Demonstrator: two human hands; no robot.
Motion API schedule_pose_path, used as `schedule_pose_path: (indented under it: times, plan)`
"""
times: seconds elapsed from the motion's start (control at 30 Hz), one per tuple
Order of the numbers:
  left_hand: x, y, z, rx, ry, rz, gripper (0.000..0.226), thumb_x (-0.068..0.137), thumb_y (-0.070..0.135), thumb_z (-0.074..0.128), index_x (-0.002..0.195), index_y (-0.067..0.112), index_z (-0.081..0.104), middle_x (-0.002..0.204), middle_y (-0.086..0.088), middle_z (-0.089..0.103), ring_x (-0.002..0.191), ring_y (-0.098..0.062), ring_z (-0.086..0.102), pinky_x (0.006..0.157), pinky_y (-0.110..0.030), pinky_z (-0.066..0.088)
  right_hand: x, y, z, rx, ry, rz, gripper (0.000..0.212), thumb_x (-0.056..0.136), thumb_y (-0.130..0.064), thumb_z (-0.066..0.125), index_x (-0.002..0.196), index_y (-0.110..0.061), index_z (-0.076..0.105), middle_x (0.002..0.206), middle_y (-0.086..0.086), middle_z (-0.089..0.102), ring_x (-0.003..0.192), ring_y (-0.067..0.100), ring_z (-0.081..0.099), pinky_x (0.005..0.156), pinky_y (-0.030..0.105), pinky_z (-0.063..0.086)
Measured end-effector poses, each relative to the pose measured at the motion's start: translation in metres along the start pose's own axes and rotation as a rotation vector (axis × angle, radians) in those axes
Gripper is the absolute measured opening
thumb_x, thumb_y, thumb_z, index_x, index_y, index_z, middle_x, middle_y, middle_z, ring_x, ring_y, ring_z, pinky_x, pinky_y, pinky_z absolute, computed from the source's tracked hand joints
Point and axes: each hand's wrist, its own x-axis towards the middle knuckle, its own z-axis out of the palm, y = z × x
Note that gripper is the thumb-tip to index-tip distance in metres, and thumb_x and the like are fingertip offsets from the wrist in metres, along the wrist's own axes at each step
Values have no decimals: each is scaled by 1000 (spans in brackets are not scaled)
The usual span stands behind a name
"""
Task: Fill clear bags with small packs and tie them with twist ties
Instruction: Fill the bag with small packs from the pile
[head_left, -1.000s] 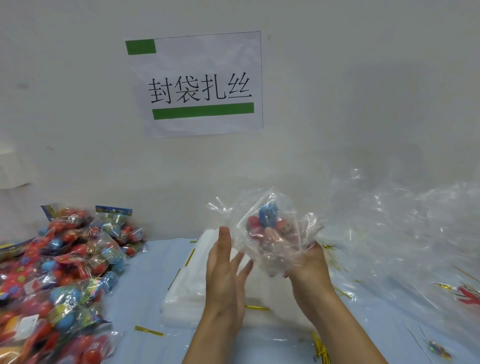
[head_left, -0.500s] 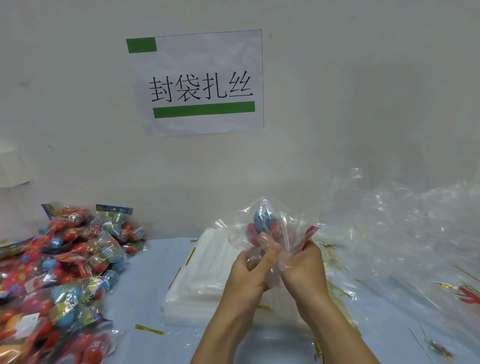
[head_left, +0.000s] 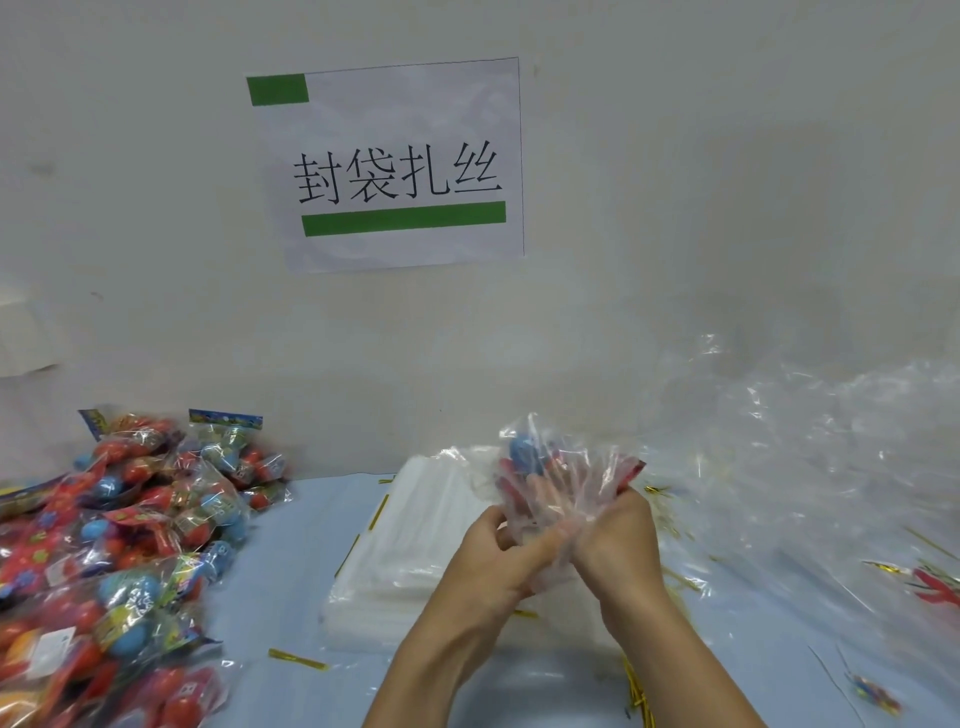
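Both hands met above the desk (head_left: 291, 525): the left hand (head_left: 498, 561) and the right hand (head_left: 615, 545) each gripped the clear bag (head_left: 561, 483), fingers curled round its crumpled plastic, colourful packs inside. A stack of flat bags (head_left: 415, 545) lay beneath; filled bags (head_left: 130, 530) were heaped far left.

A heap of filled bags (head_left: 119, 561) lies at the desk's (head_left: 291, 566) left edge. A stack of flat bags (head_left: 415, 551) sits mid-desk, towards the back wall. Above that stack both hands, left (head_left: 498, 561) and right (head_left: 618, 545), hold one bag (head_left: 556, 483). Loose plastic sheeting (head_left: 810, 467) covers the right side, and twist ties (head_left: 298, 659) lie scattered near the front edge.
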Motion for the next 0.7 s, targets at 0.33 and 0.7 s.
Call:
schedule_pose_path:
  times: [0.33, 0.7]
  plan:
    - [-4, 18, -17, 266, 721, 361, 49, 66, 65, 70, 99, 32, 58, 95, 6, 62, 84, -16, 59, 70, -25, 46, -7, -15, -12, 75, -212, -117, 53, 47, -60, 86, 92, -33, 80, 83, -6, 78, 74, 9, 73, 61, 27, 57]
    - [-3, 22, -5, 731, 370, 624, 18, 93, 33, 59, 92, 33, 77, 84, 47, 56, 122, 5, 47, 106, -33, 24, -15, -4, 7, -407, -358, -410, 38, 92, -18, 63, 71, -50, 66, 69, -19, 69, 68, 0, 66, 57, 13, 43]
